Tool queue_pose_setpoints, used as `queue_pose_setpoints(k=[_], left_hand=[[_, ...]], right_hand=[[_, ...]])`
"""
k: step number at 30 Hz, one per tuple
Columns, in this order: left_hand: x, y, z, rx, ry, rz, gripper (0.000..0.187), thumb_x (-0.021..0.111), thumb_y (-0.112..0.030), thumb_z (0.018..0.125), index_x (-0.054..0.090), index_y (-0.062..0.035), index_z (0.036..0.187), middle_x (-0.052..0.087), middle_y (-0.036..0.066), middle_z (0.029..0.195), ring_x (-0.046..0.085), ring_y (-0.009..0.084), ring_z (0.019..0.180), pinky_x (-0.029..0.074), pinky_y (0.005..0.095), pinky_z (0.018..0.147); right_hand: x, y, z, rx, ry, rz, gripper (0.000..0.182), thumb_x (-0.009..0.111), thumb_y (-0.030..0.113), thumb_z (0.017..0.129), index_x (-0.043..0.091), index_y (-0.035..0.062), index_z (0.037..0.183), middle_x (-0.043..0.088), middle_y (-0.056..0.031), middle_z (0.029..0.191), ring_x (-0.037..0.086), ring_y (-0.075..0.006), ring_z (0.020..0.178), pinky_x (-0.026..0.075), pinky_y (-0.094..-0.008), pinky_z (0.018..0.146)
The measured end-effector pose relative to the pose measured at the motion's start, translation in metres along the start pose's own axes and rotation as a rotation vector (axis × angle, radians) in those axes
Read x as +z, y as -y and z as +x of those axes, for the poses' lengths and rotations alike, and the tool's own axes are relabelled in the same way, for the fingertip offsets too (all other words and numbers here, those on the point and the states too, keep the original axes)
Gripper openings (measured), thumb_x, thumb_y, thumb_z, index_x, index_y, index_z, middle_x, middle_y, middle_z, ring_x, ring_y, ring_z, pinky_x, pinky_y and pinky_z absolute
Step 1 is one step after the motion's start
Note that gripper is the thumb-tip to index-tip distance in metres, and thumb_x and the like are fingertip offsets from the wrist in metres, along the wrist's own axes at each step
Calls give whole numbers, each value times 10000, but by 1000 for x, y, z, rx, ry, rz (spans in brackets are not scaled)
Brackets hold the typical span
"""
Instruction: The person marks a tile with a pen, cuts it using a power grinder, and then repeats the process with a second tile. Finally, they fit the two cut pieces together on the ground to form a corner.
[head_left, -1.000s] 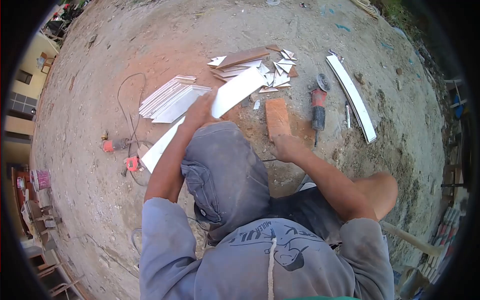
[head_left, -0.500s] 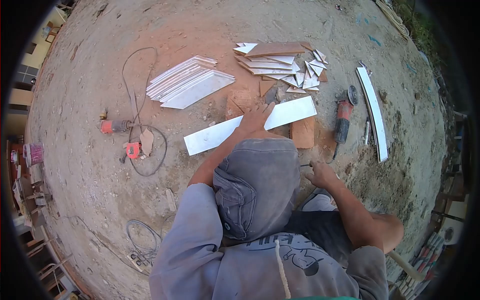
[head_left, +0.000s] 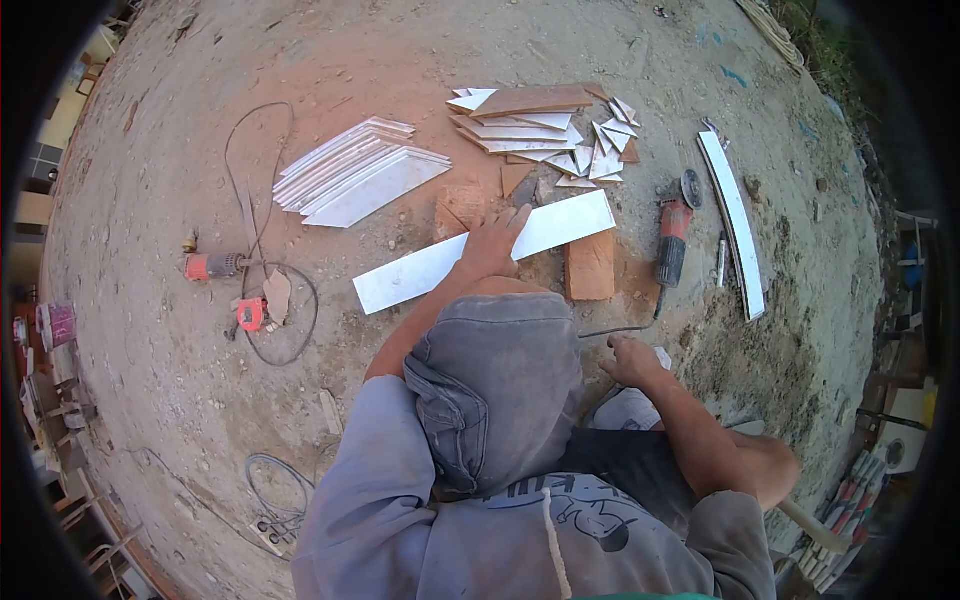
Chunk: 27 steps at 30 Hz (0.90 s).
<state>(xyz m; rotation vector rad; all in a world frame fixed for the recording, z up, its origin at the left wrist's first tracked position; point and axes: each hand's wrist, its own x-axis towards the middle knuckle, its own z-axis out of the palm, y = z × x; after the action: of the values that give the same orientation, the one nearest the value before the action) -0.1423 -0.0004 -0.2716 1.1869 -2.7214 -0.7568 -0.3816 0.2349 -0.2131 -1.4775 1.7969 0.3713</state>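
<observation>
A long white tile strip (head_left: 565, 224) lies aslant across two reddish-brown bricks, a left brick (head_left: 457, 207) and a right brick (head_left: 590, 268). My left hand (head_left: 493, 244) rests flat on its middle, fingers stretched toward the far edge. My right hand (head_left: 636, 362) hovers at the lower right, fingers loosely bent, thumb apart, nothing visible in it. Just beyond it runs the black cord (head_left: 625, 330) of an angle grinder (head_left: 674, 235), which lies on the ground with its disc pointing away. A grey cap (head_left: 500, 375) hides part of the left wrist.
A stack of cut tile strips (head_left: 375, 185) lies at the far left, with a pile of offcuts (head_left: 530, 125) beside it. At left are a red power tool (head_left: 213, 266) and a red tape measure (head_left: 251, 314). Another long strip (head_left: 733, 225) and a pen-like stick (head_left: 721, 260) lie right.
My right hand has drawn back slightly from the grinder cord, which now shows uncovered. My left hand stays on the tile strip. The whole view has shifted a little.
</observation>
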Motion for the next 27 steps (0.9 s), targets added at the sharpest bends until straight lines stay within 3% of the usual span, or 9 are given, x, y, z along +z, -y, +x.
queue_pose_setpoints(k=[2,9,14,18,20,22,24,27], left_hand=[[2,0,2,11,-24,16,996,751,-96,657,267,-148,1526,463,139,1405,459,328,1285,327,477,1080],[7,14,0,11,-42,-16,1009,794,-266,629,306,-105,1498,490,145,1345,489,309,1235,297,467,1088],[18,21,-8,64,-230,43,949,799,-408,696,354,-82,1468,502,132,1308,472,286,1230,246,468,1121],[17,19,-7,44,-238,49,931,789,-452,722,365,-74,1459,507,123,1294,465,278,1226,260,461,1114],[17,19,-7,52,-258,69,929,792,-450,718,371,-76,1457,507,122,1293,477,274,1210,269,455,1110],[14,18,-6,35,-241,41,933,799,-443,710,373,-78,1455,509,119,1289,484,270,1199,274,455,1108],[11,18,-5,19,-223,21,937,807,-436,702,376,-80,1454,512,117,1284,491,266,1189,278,456,1105],[9,17,-4,-19,-215,-30,948,826,-396,666,390,-112,1459,527,86,1278,504,243,1181,277,458,1105]], right_hand=[[10,-5,4,-39,-75,-14,469,680,322,832,589,-32,1127,680,-237,1024,650,-391,996,508,-464,869],[-2,8,14,11,-134,173,474,701,308,819,603,-44,1122,688,-232,1003,661,-388,976,510,-454,869],[-67,26,43,-82,-244,309,426,668,316,833,628,-38,1067,691,-224,975,670,-372,950,518,-445,834],[-142,46,101,-141,-368,224,402,671,293,836,628,-29,1072,689,-207,945,670,-363,923,519,-437,809],[-176,55,143,-190,-473,123,460,681,253,836,574,-34,1179,660,-226,1052,665,-355,935,520,-436,823],[-203,71,182,-151,-645,-31,567,689,250,830,498,12,1308,565,-247,1261,610,-383,1084,497,-460,914],[-234,91,214,-156,-678,-151,610,674,265,837,451,40,1359,489,-220,1353,503,-370,1257,466,-433,1012],[-266,107,270,-206,-658,-129,632,673,208,810,454,53,1382,475,-216,1392,433,-365,1333,429,-431,1062]])
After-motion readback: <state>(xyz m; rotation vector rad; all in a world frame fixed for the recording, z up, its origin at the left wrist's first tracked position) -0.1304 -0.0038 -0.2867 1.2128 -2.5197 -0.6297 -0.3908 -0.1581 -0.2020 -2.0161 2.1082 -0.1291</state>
